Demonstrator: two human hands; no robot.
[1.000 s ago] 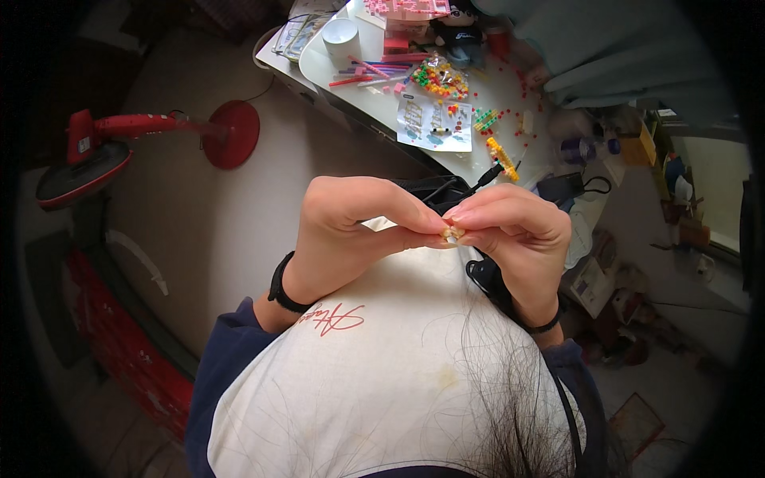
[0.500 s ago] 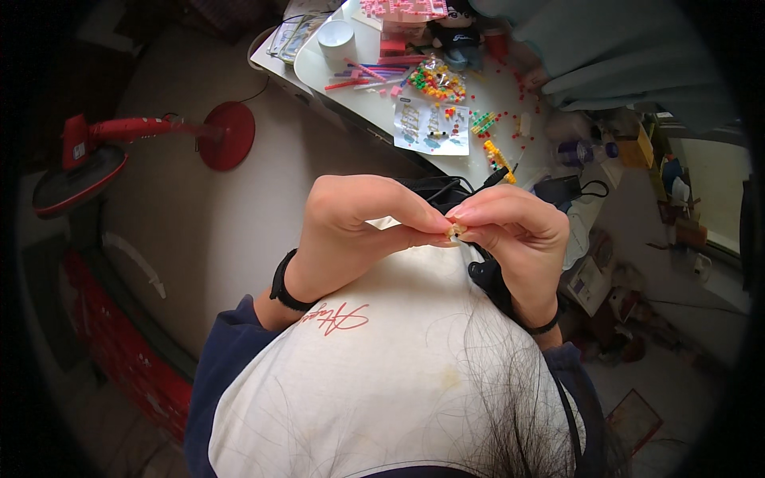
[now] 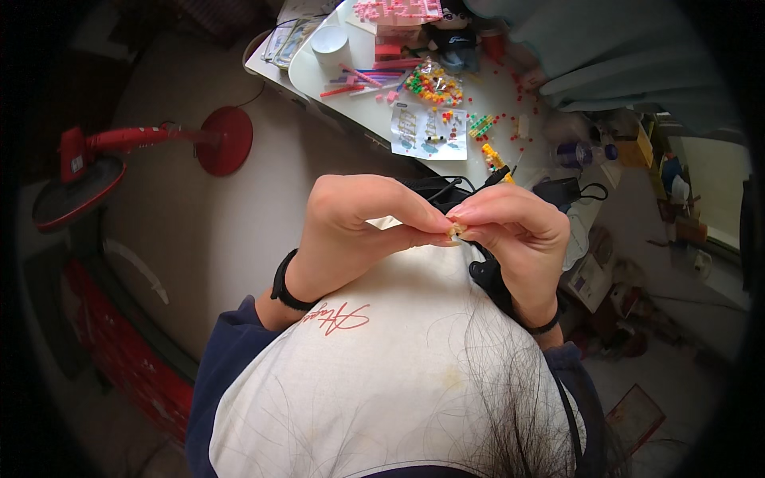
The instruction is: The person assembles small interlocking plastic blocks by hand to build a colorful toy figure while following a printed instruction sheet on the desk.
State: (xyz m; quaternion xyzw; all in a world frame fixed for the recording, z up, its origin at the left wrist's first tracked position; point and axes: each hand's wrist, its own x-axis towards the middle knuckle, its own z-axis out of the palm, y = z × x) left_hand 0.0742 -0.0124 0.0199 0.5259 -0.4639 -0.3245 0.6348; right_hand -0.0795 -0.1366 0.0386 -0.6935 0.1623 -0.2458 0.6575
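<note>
Close in front of my chest, my left hand [image 3: 355, 211] and my right hand [image 3: 518, 231] meet fingertip to fingertip. Between them is a tiny piece [image 3: 455, 232], whitish and yellow with a dark spot, perhaps a small toy building brick; the fingertips cover most of it. Thumb and forefinger of each hand are closed in a pinch on it. Beyond the hands, a printed instruction sheet [image 3: 428, 132] lies on the white table [image 3: 362, 111]. Close to the sheet are a yellow brick assembly [image 3: 493, 157], a green and yellow one [image 3: 481, 126] and a clear bag of coloured bricks [image 3: 434, 83].
Purple, pink and red sticks [image 3: 358, 78] lie by a white cup [image 3: 330, 45]. A doll [image 3: 454, 36] sits at the back, near scattered red bricks. A purple-capped bottle [image 3: 586, 153] and a black cable [image 3: 446, 188] are beyond my hands. On the left stands a red fan [image 3: 225, 141].
The view has shifted slightly, so the table and fan sit a little differently in the picture. Both hands keep their pinch on the tiny piece, with hardly any visible movement.
</note>
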